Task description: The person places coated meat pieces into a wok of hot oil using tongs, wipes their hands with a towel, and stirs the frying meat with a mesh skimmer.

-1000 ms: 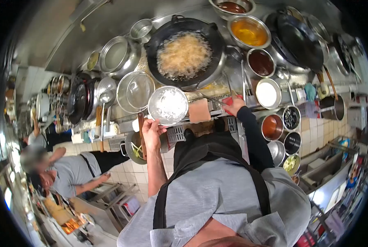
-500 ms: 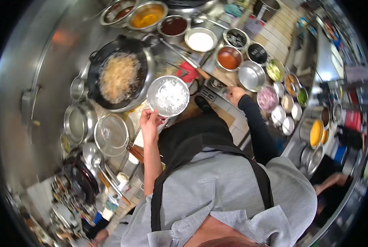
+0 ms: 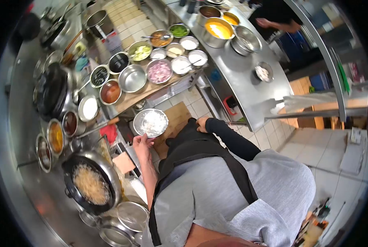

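My left hand [image 3: 142, 144] grips the near rim of a round metal bowl [image 3: 136, 128] with white powder [image 3: 152, 122] in it. The bowl is held above the floor, in front of the black apron [image 3: 192, 146]. Beside the apron hangs my right hand [image 3: 202, 124], its fingers loosely curled with nothing visible in them. To the left, a black wok [image 3: 70, 181] holds light brown food [image 3: 90, 184] in bubbling oil. A wire strainer [image 3: 133, 215] lies near the wok's lower right side.
Ahead, a shelf carries a metal pot [image 3: 133, 78], chopped pink-purple pieces [image 3: 159, 71] in a bowl, and red-orange sauce [image 3: 111, 93]. At right stands a steel counter [image 3: 250, 96] with a small bowl [image 3: 264, 72] and yellow liquid [image 3: 219, 29]. Another person's hand [image 3: 264, 23] shows beyond it.
The view has turned to the right, so the wok now sits lower left. My left hand carries the powder bowl away from the wok. My right hand has left the shelf area.
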The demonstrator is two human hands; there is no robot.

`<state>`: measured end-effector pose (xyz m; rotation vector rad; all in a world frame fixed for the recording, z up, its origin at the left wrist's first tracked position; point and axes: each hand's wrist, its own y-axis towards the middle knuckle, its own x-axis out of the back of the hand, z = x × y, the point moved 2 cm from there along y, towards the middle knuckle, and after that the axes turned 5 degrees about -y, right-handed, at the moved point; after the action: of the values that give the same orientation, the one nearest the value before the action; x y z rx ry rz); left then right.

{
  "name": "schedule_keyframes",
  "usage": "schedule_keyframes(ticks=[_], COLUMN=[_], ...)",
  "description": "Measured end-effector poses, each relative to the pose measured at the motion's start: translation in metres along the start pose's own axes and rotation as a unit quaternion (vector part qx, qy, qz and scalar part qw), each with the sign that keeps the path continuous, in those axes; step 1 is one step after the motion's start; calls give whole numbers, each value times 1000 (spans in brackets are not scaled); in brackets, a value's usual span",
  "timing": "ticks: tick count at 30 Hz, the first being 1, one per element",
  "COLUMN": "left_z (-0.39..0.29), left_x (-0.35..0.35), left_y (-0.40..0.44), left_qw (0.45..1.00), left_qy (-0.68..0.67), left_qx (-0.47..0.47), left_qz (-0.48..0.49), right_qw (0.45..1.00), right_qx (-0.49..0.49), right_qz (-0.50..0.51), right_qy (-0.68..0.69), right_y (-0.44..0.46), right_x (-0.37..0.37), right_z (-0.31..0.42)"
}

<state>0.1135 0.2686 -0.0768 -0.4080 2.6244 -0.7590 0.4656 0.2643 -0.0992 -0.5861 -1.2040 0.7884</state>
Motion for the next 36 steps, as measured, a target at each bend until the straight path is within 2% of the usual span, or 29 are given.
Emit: schedule_keyframes(ticks=[8,15,21,24,27,30,32,36], left_z=[39,83,63,51,74,104,100,117], left_x=[-129,-253,-377,-415,-398,-337,-292,-176], left_y=[18,16,-24,-42,-26,-1,-7,13], left_qw=[980,935,925,929,925,933,955,975], left_qy=[95,160,85,105,125,93,47,-18], left_qx=[111,194,166,166,164,203,213,199], left_qz=[138,250,332,314,319,284,199,96], right_qw=[990,983,979,981,981,980,981,989], right_qx=[-71,-88,-79,-82,-83,-75,-71,-43], right_qz=[-35,-79,-102,-84,-78,-93,-93,-95], right_qy=[114,138,156,156,155,159,157,105], right_y=[-51,-67,-57,-66,-67,-57,-54,-36], right_x=[-22,-43,-56,-39,-27,-28,-21,-10], right_z=[-83,-164,-218,-228,-234,-243,-238,-216])
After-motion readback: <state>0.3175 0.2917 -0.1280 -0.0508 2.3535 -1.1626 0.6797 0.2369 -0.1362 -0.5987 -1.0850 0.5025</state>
